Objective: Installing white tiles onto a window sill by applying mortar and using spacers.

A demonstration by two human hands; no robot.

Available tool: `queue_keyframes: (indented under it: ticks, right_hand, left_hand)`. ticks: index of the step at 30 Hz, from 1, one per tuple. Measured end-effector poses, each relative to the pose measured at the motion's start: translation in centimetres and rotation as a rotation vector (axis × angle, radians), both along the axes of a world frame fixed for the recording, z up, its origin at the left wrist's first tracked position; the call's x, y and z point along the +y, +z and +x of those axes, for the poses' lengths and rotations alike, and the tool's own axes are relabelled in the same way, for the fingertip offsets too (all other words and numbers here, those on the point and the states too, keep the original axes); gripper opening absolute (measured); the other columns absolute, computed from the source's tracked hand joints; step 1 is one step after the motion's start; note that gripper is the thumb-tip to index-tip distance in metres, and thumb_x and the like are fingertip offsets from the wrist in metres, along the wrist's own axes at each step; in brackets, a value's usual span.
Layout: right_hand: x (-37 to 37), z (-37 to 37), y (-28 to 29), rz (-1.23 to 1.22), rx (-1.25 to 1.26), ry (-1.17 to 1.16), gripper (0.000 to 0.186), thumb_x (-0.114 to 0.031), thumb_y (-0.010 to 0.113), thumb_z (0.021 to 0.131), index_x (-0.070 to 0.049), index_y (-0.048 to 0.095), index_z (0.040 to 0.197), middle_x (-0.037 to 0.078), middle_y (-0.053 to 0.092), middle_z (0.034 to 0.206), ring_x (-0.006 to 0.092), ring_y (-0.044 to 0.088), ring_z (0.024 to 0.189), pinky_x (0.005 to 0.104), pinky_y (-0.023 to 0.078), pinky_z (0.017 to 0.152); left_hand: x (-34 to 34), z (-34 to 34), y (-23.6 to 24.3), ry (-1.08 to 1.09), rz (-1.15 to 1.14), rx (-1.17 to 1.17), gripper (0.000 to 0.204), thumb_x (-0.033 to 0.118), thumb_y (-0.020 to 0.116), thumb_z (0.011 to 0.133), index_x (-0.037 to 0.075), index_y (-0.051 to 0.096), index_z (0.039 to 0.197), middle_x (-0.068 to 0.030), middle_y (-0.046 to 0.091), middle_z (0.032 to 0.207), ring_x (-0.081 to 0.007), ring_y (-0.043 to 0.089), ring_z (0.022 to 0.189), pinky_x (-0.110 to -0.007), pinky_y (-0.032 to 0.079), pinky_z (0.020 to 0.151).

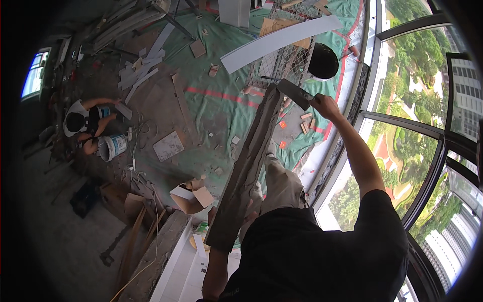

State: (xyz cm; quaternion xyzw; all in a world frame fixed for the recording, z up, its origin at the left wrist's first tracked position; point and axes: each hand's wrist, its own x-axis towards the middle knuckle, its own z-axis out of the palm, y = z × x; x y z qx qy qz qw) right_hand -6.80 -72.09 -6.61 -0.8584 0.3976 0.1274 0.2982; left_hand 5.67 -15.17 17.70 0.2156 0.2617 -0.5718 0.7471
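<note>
A long narrow strip point(246, 173), coated along its length with wet-looking grey mortar, slants from my waist up toward the middle of the view. My left hand point(212, 216) grips its near end from beneath; the strip hides most of that hand, with some fingers showing at the edge. My right hand point(324, 106) is closed around the handle of a trowel point(294, 93). The trowel's flat dark blade is at the strip's far end, where it seems to touch the mortar. Beyond the blade stands a round black bucket point(323, 61).
A long white panel point(279, 44) lies across wire mesh on the green sheeting point(216, 121). Large windows point(402, 131) line my right. An open cardboard box point(191, 197) sits near my left. At the left, another person point(83, 121) crouches by a white bucket point(113, 146).
</note>
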Motion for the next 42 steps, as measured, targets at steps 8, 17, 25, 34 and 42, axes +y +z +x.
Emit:
queue_keyframes:
  ticks: [8,17,25,34,42]
  right_hand:
    - [-4.8,13.0,0.7,-0.161,0.142,0.387,0.035,-0.041,0.071,0.098,-0.011,0.084,0.111,0.019,0.083,0.109,0.0418,0.080,0.108,0.0542,0.064,0.096]
    - [6.9,11.6,10.7,0.423,-0.094,0.756,0.035,-0.039,0.081,0.102,-0.004,0.077,0.105,0.020,0.075,0.089,0.0398,0.076,0.087,0.0513,0.058,0.080]
    - [13.6,0.3,15.5,0.821,-0.316,-0.301,0.044,-0.041,0.069,0.116,-0.001,0.075,0.101,0.001,0.061,0.072,0.0083,0.056,0.063,0.0328,0.044,0.057]
    - [11.3,2.5,14.7,0.313,-0.045,0.241,0.046,-0.042,0.074,0.110,0.002,0.076,0.094,0.018,0.067,0.072,0.0310,0.066,0.065,0.0462,0.052,0.068]
    - [15.8,11.4,22.7,0.304,0.143,0.657,0.044,-0.043,0.074,0.104,-0.001,0.083,0.096,0.020,0.071,0.074,0.0345,0.076,0.072,0.0505,0.056,0.073]
  left_hand:
    - [-1.1,0.6,0.8,0.021,0.139,0.015,0.087,0.066,0.036,0.117,0.004,0.031,0.179,-0.0233,0.034,0.184,-0.0533,0.025,0.170,-0.083,0.019,0.132]
    - [0.4,0.8,0.6,0.073,0.031,0.028,0.083,0.059,0.032,0.118,0.005,0.028,0.181,-0.0207,0.030,0.186,-0.0516,0.025,0.171,-0.081,0.019,0.133]
    - [1.2,1.2,0.6,0.047,-0.041,0.092,0.084,0.059,0.043,0.116,0.005,0.032,0.179,-0.0229,0.041,0.180,-0.0495,0.038,0.165,-0.079,0.025,0.132]
    - [1.3,0.7,-1.0,0.211,-0.124,0.207,0.085,0.061,0.043,0.117,0.002,0.031,0.178,-0.0201,0.042,0.181,-0.0458,0.043,0.163,-0.080,0.020,0.134]
    - [2.2,-0.3,-2.0,0.234,-0.274,0.042,0.088,0.071,0.038,0.118,0.004,0.044,0.174,-0.0179,0.055,0.172,-0.0334,0.055,0.156,-0.072,0.031,0.134]
